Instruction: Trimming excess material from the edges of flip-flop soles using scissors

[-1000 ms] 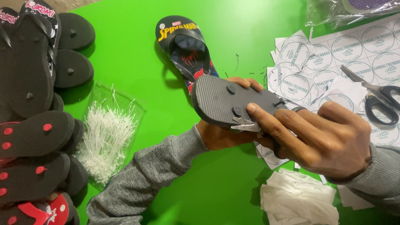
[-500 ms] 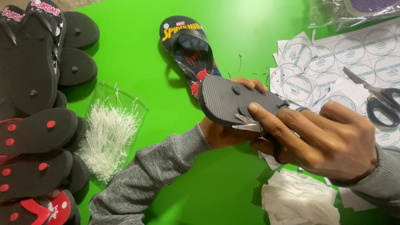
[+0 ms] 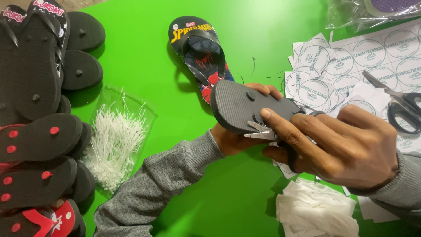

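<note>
My left hand [image 3: 234,139] grips a dark grey flip-flop [image 3: 245,105] from below, holding it sole-up above the green table. My right hand [image 3: 337,142] holds small metal scissors [image 3: 261,131], whose blades touch the sole near its strap plugs. A second flip-flop [image 3: 197,48] with a printed blue and red top lies flat on the table just behind the held one.
Piles of black flip-flops [image 3: 39,118] with red plugs fill the left edge. A clear bag of white plastic tag pins [image 3: 115,142] lies beside them. Sheets of round paper labels [image 3: 351,61], black-handled scissors [image 3: 401,105] and a white plastic bag pile [image 3: 315,213] sit at right.
The held flip-flop and both hands have drifted slightly right and lower in view; the grip and the scissors' place on the sole are unchanged.
</note>
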